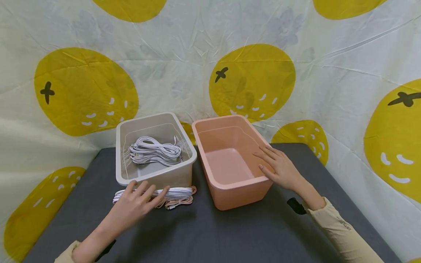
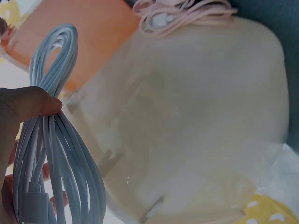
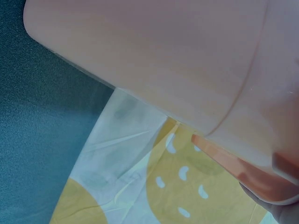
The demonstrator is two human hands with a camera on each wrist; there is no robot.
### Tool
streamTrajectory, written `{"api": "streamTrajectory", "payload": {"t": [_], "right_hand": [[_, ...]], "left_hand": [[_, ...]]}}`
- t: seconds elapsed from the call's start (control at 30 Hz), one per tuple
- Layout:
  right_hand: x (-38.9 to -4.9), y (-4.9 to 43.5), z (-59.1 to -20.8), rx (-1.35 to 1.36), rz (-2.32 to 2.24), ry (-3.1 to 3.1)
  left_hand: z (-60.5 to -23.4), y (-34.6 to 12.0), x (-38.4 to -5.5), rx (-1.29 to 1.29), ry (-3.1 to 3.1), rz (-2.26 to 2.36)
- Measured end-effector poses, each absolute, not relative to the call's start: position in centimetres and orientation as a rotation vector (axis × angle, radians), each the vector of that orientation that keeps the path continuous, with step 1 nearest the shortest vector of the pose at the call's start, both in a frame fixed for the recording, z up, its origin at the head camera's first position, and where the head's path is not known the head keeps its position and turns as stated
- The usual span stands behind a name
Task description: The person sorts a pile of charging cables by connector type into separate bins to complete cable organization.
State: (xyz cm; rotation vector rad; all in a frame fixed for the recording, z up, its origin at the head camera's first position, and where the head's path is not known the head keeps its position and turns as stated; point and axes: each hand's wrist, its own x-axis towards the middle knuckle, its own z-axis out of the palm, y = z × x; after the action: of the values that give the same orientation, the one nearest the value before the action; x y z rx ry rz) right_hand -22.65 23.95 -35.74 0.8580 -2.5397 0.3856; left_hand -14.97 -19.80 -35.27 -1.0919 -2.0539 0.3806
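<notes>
My left hand (image 1: 133, 202) pinches a coiled white cable bundle (image 1: 179, 193) in front of the grey bin (image 1: 194, 156). In the left wrist view, the thumb presses across the coiled white cable (image 2: 81, 172) near its narrow loop, with the fingers behind and a plug end hanging below. A pink cable (image 1: 188, 200) lies on the table just beyond that bundle, against the bin's front. My right hand (image 1: 282, 168) rests on the right rim of the pink bin (image 1: 243, 197), its straight fingers reaching over to the inside.
Inside the grey bin lie more white cable coils (image 1: 154, 150). Both bins stand side by side on a dark table (image 1: 243, 237). A white cloth (image 1: 174, 65) with yellow fruit prints hangs close behind and at both sides.
</notes>
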Motion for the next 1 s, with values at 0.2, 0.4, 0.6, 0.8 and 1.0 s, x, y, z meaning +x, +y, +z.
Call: {"api": "streamTrajectory", "payload": {"t": [0.2,0.4,0.6,0.8,1.0], "right_hand": [[-22.7,23.9,-35.6,0.869,0.383,-2.524],[-22.7,23.8,-35.7,0.882,0.386,-2.510],[-22.6,23.8,-35.8,0.887,0.394,-2.504],[-22.6,23.9,-35.8,0.877,0.388,-2.513],[-22.6,23.9,-35.8,0.875,0.391,-2.515]], "left_hand": [[-33.8,-20.1,-15.2,-1.058,-2.044,0.390],[-32.2,-20.3,-15.6,-1.030,-2.039,0.414],[-30.7,-20.6,-16.3,-0.976,-1.990,0.445],[-29.5,-21.0,-17.5,-0.942,-1.948,0.410],[-28.5,-21.7,-19.2,-0.904,-1.948,0.406]]}}
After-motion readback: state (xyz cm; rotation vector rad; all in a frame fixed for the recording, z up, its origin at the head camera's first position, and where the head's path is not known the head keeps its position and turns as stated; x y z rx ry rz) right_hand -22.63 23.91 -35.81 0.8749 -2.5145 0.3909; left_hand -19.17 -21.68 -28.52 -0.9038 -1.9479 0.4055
